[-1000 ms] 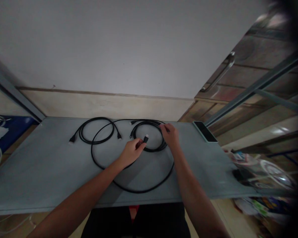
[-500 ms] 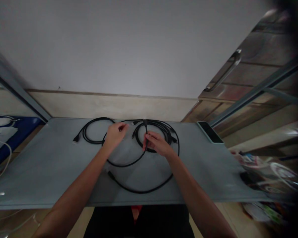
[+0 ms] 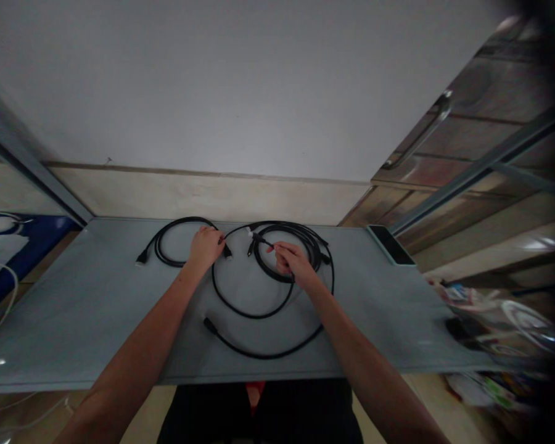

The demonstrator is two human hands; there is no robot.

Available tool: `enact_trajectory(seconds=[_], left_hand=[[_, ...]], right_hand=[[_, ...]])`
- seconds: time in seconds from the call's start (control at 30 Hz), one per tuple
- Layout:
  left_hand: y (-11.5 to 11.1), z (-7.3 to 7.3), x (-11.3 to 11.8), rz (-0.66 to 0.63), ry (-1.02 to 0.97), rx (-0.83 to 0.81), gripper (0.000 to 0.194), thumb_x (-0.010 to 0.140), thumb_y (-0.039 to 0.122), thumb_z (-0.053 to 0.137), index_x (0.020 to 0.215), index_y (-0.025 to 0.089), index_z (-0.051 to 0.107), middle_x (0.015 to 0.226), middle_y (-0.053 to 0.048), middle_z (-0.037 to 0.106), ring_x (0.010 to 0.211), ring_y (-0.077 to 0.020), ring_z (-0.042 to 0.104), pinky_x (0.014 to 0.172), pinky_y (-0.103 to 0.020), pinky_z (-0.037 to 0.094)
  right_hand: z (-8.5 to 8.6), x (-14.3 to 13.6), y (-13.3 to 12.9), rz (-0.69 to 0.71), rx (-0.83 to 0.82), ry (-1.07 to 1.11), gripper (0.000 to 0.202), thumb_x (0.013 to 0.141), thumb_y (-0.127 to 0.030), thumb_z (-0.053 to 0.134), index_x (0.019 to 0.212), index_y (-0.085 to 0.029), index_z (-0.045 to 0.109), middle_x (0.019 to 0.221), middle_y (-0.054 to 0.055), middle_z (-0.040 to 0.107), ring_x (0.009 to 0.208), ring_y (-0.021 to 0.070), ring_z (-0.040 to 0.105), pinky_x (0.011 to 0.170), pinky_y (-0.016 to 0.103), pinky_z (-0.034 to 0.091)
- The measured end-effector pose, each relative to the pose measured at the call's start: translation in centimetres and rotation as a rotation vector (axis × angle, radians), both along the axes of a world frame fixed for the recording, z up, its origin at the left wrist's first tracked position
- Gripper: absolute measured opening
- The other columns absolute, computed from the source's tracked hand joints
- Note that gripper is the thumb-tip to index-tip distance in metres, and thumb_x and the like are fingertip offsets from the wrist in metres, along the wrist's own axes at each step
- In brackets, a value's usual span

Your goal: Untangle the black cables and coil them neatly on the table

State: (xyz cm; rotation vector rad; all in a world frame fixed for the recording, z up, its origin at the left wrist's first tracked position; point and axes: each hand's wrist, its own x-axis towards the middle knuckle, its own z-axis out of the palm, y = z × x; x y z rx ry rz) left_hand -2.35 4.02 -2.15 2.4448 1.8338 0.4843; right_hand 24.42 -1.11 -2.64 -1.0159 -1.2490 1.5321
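Note:
Several black cables lie on the grey table (image 3: 120, 314). My left hand (image 3: 206, 248) is closed at the right side of the left cable coil (image 3: 160, 243), and a plug (image 3: 227, 252) shows just beside its fingers; what they grip is hidden. My right hand (image 3: 292, 262) pinches a black cable just behind its connector (image 3: 258, 237), which points to the upper left over the right cable coil (image 3: 259, 259). From my right hand this cable curves down and left in a loop. Nearer the front edge lies another cable end (image 3: 209, 325).
A phone (image 3: 391, 245) with a pale green edge lies at the back right. Clear plastic bags (image 3: 504, 317) sit at the right end. A blue surface (image 3: 50, 237) with white items is at the left. Behind the table stands a white wall (image 3: 222, 92).
My left hand has moved a little left and down, its fingers now lower by the left coil. My right hand has shifted right, and the held connector has tilted to the left.

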Motion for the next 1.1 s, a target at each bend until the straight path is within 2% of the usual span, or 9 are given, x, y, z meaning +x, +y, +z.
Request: enact_trajectory(seconds=[0.13,0.23,0.33,0.47,0.63,0.77,0.93,1.03,1.1], left_hand=[[0.2,-0.5,0.2,0.069,-0.134,0.042,0.021,0.09,0.019,0.052,0.098,0.011,0.07,0.092,-0.017,0.07,0.097,-0.0296,0.06,0.088,-0.04,0.046],[0.4,-0.5,0.1,0.088,-0.42,0.02,0.02,0.092,0.02,0.052,0.103,0.013,0.067,0.091,-0.013,0.069,0.088,-0.0244,0.063,0.082,-0.036,0.048],[0.3,-0.2,0.0,0.062,-0.88,-0.159,0.02,0.091,0.023,0.056,0.107,0.015,0.064,0.079,-0.005,0.065,0.069,-0.0161,0.061,0.065,-0.028,0.048],[-0.6,0.6,-0.1,-0.028,-1.334,-0.568,0.028,0.088,0.023,0.06,0.114,0.013,0.062,0.072,0.0,0.058,0.05,-0.0077,0.047,0.044,-0.019,0.031],[-1.5,1.8,-0.7,-0.119,-1.298,-0.846,0.026,0.082,0.025,0.067,0.105,0.014,0.067,0.063,0.003,0.048,0.044,-0.0037,0.034,0.041,-0.017,0.018],[-1.8,2.1,-1.1,-0.203,-1.223,-0.922,0.031,0.083,0.038,0.068,0.106,0.016,0.068,0.06,0.005,0.043,0.04,-0.0022,0.026,0.04,-0.018,0.012],[-1.9,1.5,-0.5,-0.247,-1.166,-0.959,0.043,0.081,0.05,0.069,0.109,0.017,0.066,0.067,0.003,0.05,0.044,-0.0031,0.032,0.042,-0.017,0.017],[-2.1,1.4,0.1,-0.234,-1.108,-0.891,0.056,0.085,0.065,0.057,0.107,0.014,0.067,0.069,0.0,0.052,0.047,-0.0057,0.039,0.042,-0.018,0.021],[-2.4,1.7,0.5,-0.252,-1.006,-0.811,0.059,0.085,0.069,0.053,0.103,0.014,0.066,0.068,0.0,0.052,0.051,-0.008,0.044,0.042,-0.018,0.026]], right_hand=[[0.3,0.8,-0.6,0.314,-0.049,-0.156,0.027,0.083,-0.04,0.065,0.078,-0.013,0.07,0.043,-0.009,0.033,0.038,0.0054,0.023,0.04,0.022,0.016],[0.5,1.4,-0.8,0.433,-0.037,-0.214,0.026,0.081,-0.036,0.066,0.076,-0.011,0.071,0.044,-0.008,0.037,0.041,0.0057,0.027,0.043,0.023,0.02],[0.7,1.7,-0.7,0.367,0.039,-0.247,0.03,0.085,-0.038,0.062,0.085,-0.01,0.073,0.048,-0.007,0.038,0.044,0.0072,0.03,0.046,0.024,0.025],[0.6,1.5,0.1,0.042,0.282,-0.403,0.036,0.086,-0.034,0.057,0.112,-0.014,0.072,0.059,-0.003,0.051,0.054,0.0118,0.043,0.052,0.025,0.036],[0.1,1.1,0.7,-0.299,0.585,-0.569,0.033,0.091,-0.031,0.049,0.114,-0.019,0.07,0.085,0.007,0.068,0.078,0.0203,0.062,0.075,0.036,0.052],[0.5,0.9,0.2,-0.394,0.919,-0.828,0.024,0.094,-0.029,0.052,0.105,-0.021,0.072,0.119,0.015,0.063,0.114,0.0284,0.058,0.096,0.047,0.047],[2.2,-0.1,-0.1,-0.144,1.067,-1.128,0.029,0.095,-0.016,0.046,0.111,-0.023,0.07,0.146,0.012,0.051,0.145,0.0328,0.031,0.109,0.056,0.03],[3.2,-0.5,0.8,0.055,1.068,-1.195,0.034,0.094,-0.011,0.044,0.114,-0.024,0.069,0.125,0.011,0.066,0.135,0.0298,0.046,0.111,0.056,0.024],[3.7,-0.8,1.7,0.182,1.06,-1.216,0.036,0.093,-0.009,0.044,0.117,-0.023,0.068,0.112,0.011,0.069,0.117,0.0262,0.059,0.107,0.051,0.031]])
